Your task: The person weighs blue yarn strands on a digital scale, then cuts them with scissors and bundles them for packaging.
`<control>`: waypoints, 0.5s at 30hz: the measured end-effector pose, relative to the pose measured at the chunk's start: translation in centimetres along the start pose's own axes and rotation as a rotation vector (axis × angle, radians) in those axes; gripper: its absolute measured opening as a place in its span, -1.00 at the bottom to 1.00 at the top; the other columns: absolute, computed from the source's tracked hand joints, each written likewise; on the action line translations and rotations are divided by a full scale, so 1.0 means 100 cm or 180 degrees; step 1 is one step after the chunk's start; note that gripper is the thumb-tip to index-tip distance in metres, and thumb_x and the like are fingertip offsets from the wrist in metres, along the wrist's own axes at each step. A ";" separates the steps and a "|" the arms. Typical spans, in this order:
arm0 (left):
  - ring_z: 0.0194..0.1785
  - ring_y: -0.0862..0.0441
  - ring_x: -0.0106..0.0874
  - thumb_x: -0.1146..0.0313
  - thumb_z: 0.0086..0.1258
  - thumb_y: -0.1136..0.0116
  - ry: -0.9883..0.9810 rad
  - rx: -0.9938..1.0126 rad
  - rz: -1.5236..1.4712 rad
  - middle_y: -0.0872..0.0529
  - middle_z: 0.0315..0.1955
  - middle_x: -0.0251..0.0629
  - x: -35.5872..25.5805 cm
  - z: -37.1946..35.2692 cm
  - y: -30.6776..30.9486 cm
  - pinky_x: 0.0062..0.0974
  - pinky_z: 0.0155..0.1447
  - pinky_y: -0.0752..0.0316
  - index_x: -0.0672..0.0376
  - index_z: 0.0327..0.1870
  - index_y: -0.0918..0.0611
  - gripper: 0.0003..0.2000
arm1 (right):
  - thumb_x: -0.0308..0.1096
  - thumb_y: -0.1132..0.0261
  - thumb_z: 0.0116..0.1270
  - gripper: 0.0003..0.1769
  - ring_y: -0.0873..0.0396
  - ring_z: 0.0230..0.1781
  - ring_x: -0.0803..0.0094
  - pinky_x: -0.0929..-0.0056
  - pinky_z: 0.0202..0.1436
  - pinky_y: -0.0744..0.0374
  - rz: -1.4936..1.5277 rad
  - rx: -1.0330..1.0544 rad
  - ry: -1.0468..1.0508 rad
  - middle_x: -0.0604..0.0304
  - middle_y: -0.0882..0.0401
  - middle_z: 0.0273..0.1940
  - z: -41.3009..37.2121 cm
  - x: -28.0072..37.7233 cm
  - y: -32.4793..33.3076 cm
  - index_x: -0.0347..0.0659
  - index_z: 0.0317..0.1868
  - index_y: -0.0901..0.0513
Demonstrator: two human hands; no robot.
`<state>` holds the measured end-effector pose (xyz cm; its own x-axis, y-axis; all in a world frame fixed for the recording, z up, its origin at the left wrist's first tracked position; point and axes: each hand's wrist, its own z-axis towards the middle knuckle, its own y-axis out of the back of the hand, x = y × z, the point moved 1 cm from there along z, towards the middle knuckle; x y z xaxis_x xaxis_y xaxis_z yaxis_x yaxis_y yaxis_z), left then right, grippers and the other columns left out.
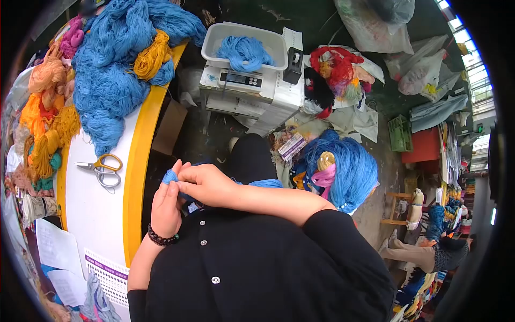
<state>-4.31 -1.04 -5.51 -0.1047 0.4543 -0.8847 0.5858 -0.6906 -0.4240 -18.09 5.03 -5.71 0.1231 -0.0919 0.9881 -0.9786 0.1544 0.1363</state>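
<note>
In front of my chest, my left hand, with a dark beaded bracelet at the wrist, holds a small wound bundle of blue yarn at its fingertips. My right hand reaches across and pinches the same bundle from the right side. More blue yarn lies across my lap, partly hidden by my right forearm. On the white table to the left lies a pair of scissors with yellow-coated handles, apart from both hands.
A large blue yarn heap covers the far end of the yellow-edged table. Ahead stands a scale bearing a white tub of blue yarn. Blue skeins sit to my right. Another person is at the far right.
</note>
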 end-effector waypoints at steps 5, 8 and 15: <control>0.21 -0.48 -0.43 0.26 0.58 0.20 0.0041 -0.0121 0.0154 -0.46 0.26 -0.09 0.003 -0.003 0.002 -0.56 0.23 -0.36 0.35 0.37 -0.29 -0.55 | -0.35 -0.22 0.34 -0.82 -0.53 -0.46 0.47 0.45 -0.37 -0.49 0.0234 -0.0064 0.0073 0.15 -0.59 -0.47 -0.007 -0.003 -0.003 -0.32 -0.28 -0.62; 0.14 -0.52 -0.48 0.25 0.58 0.17 0.0074 -0.0217 -0.0184 -0.49 0.22 -0.13 0.006 -0.006 0.006 -0.60 0.15 -0.42 0.38 0.31 -0.36 -0.57 | -0.37 -0.20 0.39 -0.81 -0.53 -0.33 0.67 0.58 -0.26 -0.53 0.0530 0.0113 -0.0185 0.26 -0.65 -0.35 -0.008 0.004 0.003 -0.32 -0.14 -0.64; 0.08 -0.55 -0.49 0.20 0.58 0.15 0.0056 -0.0328 -0.0057 -0.54 0.15 -0.20 0.004 -0.010 0.006 -0.54 0.14 -0.46 0.35 0.19 -0.46 -0.61 | -0.39 -0.17 0.42 -0.77 -0.52 -0.18 0.65 0.59 -0.03 -0.50 0.1122 0.0151 -0.0253 0.29 -0.65 -0.20 -0.011 0.006 0.003 -0.41 -0.11 -0.64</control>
<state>-3.16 -0.70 -5.92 -0.1022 0.4765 -0.8732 0.6637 -0.6213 -0.4166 -18.09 6.11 -4.96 -0.2345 -0.1177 0.9650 -0.9654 0.1447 -0.2170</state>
